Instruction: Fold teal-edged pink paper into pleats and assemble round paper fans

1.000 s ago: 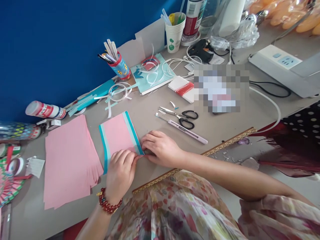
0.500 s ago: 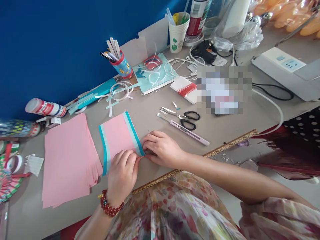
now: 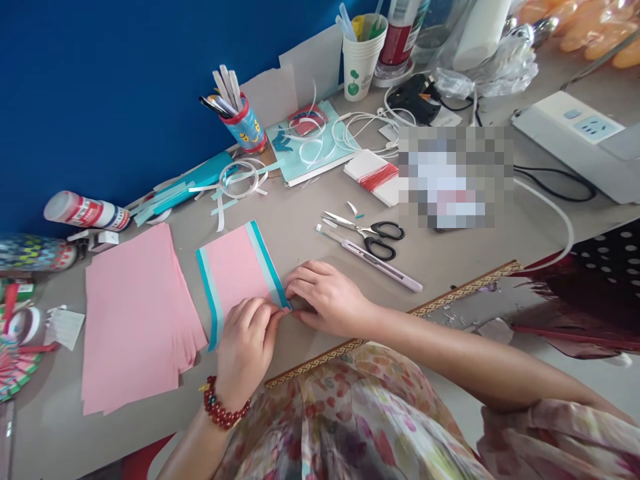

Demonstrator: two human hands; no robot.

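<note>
A pink paper sheet (image 3: 233,263) lies on the table in front of me, with teal and pale blue strips along its left and right sides. My left hand (image 3: 250,337) covers much of the near edge, its fingers bent and its thumb pressed in near the right corner. A small folded bit shows at that corner. My right hand (image 3: 327,299) is closed at the same corner, its curled fingertips against the teal strip. Its thumb lies just below, and the fingers hide exactly what they pinch.
A stack of pink paper (image 3: 137,320) lies to the left. Scissors (image 3: 373,233) and a lilac craft knife (image 3: 383,267) are to the right. Farther back stand a pen holder (image 3: 246,127), paper cups (image 3: 361,63) and a power socket box (image 3: 575,143). Loose strips lie near the wall.
The view has shifted slightly. Both hands stay at the near right corner, where a small fold now shows between them; the left thumb has moved a little.
</note>
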